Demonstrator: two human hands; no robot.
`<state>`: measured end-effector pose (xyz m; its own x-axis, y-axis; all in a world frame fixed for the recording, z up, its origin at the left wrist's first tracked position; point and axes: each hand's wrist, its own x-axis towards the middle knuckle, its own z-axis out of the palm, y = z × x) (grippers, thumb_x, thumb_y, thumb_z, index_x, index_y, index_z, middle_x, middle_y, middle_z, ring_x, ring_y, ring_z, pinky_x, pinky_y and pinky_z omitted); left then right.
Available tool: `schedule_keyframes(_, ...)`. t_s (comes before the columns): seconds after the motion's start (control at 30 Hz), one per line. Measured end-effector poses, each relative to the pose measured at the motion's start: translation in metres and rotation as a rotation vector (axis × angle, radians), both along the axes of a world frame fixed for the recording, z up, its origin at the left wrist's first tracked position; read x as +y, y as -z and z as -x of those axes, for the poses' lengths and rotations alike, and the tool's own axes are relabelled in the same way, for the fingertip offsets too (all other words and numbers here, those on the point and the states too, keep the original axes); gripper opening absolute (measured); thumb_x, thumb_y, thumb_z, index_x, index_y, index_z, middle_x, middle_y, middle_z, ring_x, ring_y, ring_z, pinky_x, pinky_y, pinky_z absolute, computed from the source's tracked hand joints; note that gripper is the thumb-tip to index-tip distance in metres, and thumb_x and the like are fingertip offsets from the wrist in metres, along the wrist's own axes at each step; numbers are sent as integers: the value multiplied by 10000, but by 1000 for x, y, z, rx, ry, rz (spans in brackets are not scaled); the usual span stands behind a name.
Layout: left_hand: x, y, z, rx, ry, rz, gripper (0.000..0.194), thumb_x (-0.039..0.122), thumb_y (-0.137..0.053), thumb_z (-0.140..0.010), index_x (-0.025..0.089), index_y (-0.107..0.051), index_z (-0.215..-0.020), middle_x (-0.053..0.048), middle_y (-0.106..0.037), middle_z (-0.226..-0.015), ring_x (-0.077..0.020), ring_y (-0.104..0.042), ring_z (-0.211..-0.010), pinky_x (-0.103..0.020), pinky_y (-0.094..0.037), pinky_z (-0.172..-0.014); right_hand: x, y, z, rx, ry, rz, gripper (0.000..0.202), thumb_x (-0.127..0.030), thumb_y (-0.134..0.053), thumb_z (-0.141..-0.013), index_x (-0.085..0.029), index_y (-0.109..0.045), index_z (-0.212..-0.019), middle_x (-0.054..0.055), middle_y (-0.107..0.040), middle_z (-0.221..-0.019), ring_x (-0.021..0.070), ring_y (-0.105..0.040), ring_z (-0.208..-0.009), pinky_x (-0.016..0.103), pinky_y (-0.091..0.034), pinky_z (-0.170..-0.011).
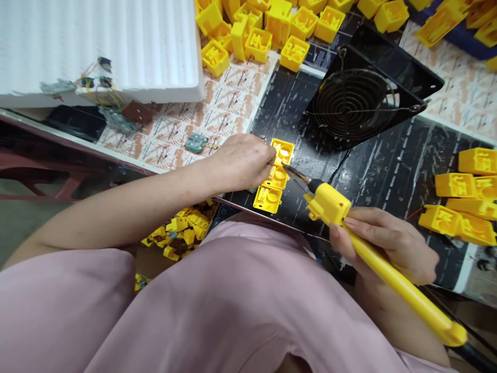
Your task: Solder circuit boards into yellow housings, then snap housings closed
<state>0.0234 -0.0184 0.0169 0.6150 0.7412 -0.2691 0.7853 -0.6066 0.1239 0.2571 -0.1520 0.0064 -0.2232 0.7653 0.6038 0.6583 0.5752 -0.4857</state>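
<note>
In my right hand (388,243) is a yellow soldering iron (399,280), gripped behind its blocky yellow front part. Its dark tip points left and reaches one of the small open yellow housings (268,199) lined up on the black mat. My left hand (248,160) is closed over the left side of these housings, with its fingers pinched at the upper ones. Whatever those fingers hold is hidden by the hand. A green circuit board (196,142) with thin wires lies just left of my left wrist.
A black fan (349,103) stands beyond the housings. Several yellow cases (294,53) crowd the back, and more cases (442,219) sit at the right. White foam (155,52) with wired parts (103,83) is at the left. Below the table edge is a heap of yellow pieces (188,228).
</note>
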Motion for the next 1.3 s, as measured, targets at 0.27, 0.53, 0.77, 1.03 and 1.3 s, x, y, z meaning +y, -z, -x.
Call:
schedule_keyframes(0.27, -3, 8, 0, -76, 2, -52, 287, 232, -502, -873, 179, -783, -897, -75, -746, -831, -256, -712, -838, -345, -508, -735, 4, 7, 1, 31, -10, -4, 236, -138, -867, -791, -201, -661, -887, -11, -755, -793, 129, -724, -622, 206, -590, -546)
schedule_keyframes(0.53, 13, 3, 64, -394, -322, -189, 288, 302, -503, -921, 205, -757, -1019, -47, -761, -968, -221, -695, -920, -362, -528, -882, -12, 30, -18, -35, 297, -44, 362, -185, -890, -770, -254, -746, -1096, -18, -789, -887, 145, -708, -614, 247, -535, -514)
schedule_keyframes(0.77, 27, 35, 118, -260, -374, -101, 290, 391, -571, -884, 188, -739, -1004, -97, -736, -1169, -310, -658, -1130, -470, -479, -1033, -12, 37, -17, -71, 311, 37, 346, -237, -894, -772, -261, -745, -1084, -31, -804, -932, 100, -692, -597, 219, -516, -539)
schedule_keyframes(1.03, -3, 40, 115, -380, -348, -199, 319, 444, -387, -1000, 244, -633, -970, -66, -756, -1078, -254, -638, -1006, -488, -467, -1004, -7, 25, -5, -10, 266, -129, 473, -196, -867, -797, -279, -736, -1244, -9, -806, -910, 149, -700, -582, 258, -531, -462)
schedule_keyframes(1.3, -19, 22, 89, -851, -534, 310, 258, 502, -577, -941, 252, -527, -899, -2, -754, -894, -136, -612, -773, -339, -530, -728, -12, 27, -12, 5, 267, -159, 405, -211, -849, -819, -283, -730, -1199, -21, -796, -886, 167, -746, -645, 258, -602, -553)
